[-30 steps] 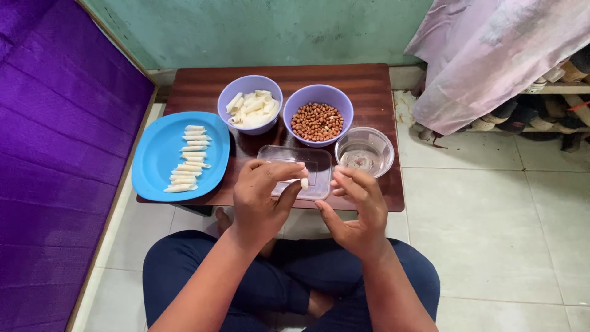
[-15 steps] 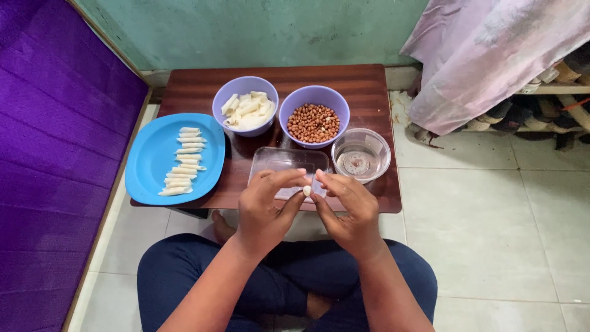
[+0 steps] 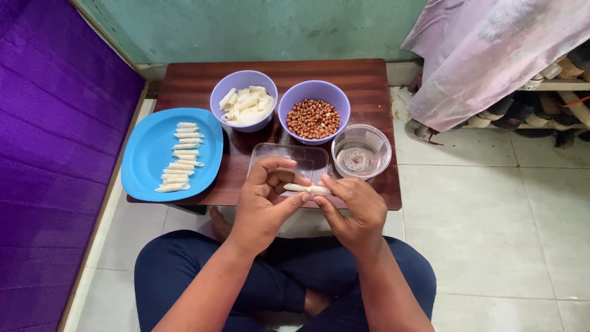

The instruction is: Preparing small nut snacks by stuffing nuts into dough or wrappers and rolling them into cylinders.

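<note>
Roll (image 3: 307, 189) now lower, ends finger-hidden

Low dark-wood table (image 3: 362, 71) on pale tiled floor (image 3: 491, 221) — teal wall (image 3: 258, 24) behind, purple cloth (image 3: 49, 154) alongside.

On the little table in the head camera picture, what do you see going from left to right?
Blue plate with white rolls → purple bowl of white strips → purple bowl of peanuts → clear bowl. The flat clear tray sits in front of the two purple bowls, so it has no clear place in the order.
</note>
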